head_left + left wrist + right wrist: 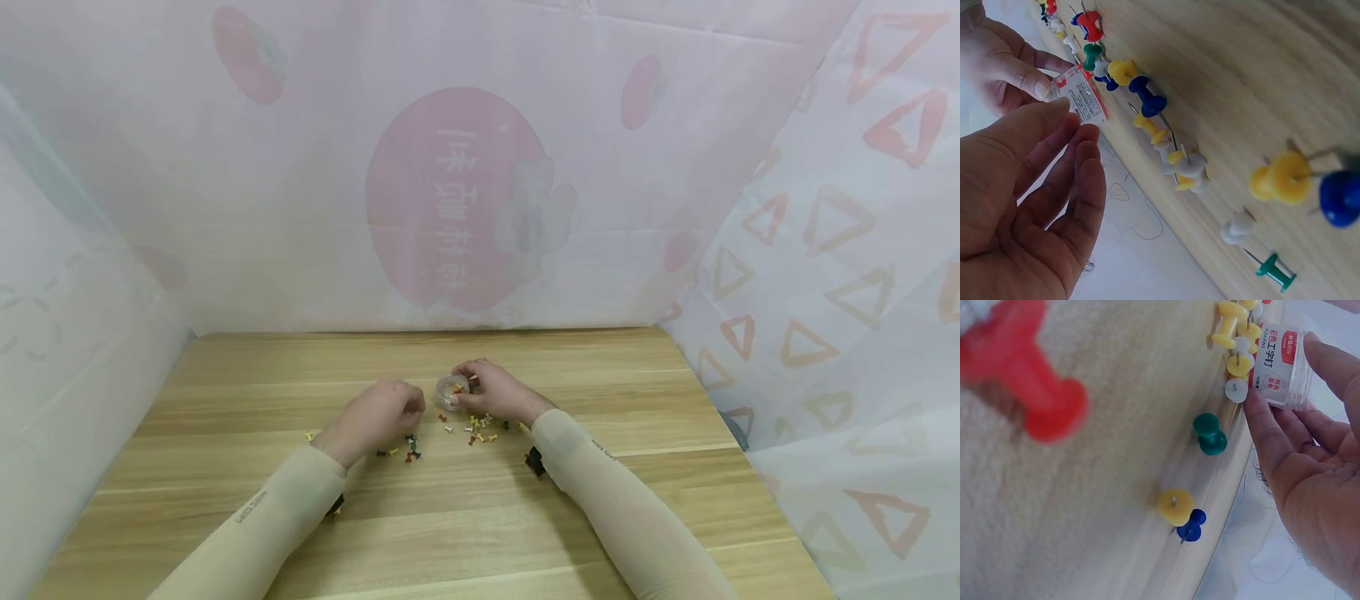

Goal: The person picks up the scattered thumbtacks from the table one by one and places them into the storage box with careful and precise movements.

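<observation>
A small clear round jar with a few push pins inside stands on the wooden table. Thumb and fingers of my right hand grip it from the right; its red-and-white label reads "PUSH PINS". Just left of the jar is my left hand, thumb and fingertips bent close together. Whether a pin sits between them is hidden. Loose push pins in several colours lie about both hands, among them a green pin, a blue pin and a red pin.
Yellow, white and red pins cluster in front of the jar. Darker pins lie near my left wrist, and a yellow pin lies farther left. Printed cloth walls border the table at the back and sides.
</observation>
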The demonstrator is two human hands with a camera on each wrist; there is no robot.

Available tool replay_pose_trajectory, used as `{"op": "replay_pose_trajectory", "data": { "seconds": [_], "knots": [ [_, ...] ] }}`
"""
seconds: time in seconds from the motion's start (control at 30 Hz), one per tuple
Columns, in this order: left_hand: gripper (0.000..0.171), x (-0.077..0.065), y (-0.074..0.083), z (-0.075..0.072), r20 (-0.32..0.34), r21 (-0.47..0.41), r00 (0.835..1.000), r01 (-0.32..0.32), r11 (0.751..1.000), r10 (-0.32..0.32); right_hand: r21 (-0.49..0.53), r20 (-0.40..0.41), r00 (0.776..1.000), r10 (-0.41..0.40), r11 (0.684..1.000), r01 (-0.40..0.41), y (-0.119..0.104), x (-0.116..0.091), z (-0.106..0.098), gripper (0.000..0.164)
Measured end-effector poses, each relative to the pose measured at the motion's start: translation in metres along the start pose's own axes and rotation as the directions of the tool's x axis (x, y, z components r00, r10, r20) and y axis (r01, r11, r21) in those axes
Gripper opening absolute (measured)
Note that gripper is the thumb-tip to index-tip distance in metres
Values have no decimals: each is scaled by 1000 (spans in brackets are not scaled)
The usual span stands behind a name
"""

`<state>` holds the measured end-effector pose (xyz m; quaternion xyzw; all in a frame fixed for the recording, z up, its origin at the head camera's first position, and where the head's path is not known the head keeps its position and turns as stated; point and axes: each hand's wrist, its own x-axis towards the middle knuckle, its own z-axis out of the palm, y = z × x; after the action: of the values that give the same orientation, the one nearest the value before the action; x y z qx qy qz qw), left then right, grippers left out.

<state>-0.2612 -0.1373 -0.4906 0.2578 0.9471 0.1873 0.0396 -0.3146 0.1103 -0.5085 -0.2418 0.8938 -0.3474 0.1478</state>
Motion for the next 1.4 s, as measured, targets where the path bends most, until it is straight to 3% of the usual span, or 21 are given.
{"op": "replay_pose_trajectory", "data": {
  "seconds": [0.3,0.77,1.4],
  "knots": [
    [13,-9,-1,2,40,70,997,-73,995,70,4,9,1000,1,1000,-1,1,1,-1,53],
    [18,-10,-7,7,73,41,996,-58,997,55,22,21,1000,18,1000,-19,-2,0,-1,53],
    [16,-6,-6,8,51,39,997,-52,998,50,2,11,1000,8,1000,-8,-3,0,-1,52]
  ]
}}
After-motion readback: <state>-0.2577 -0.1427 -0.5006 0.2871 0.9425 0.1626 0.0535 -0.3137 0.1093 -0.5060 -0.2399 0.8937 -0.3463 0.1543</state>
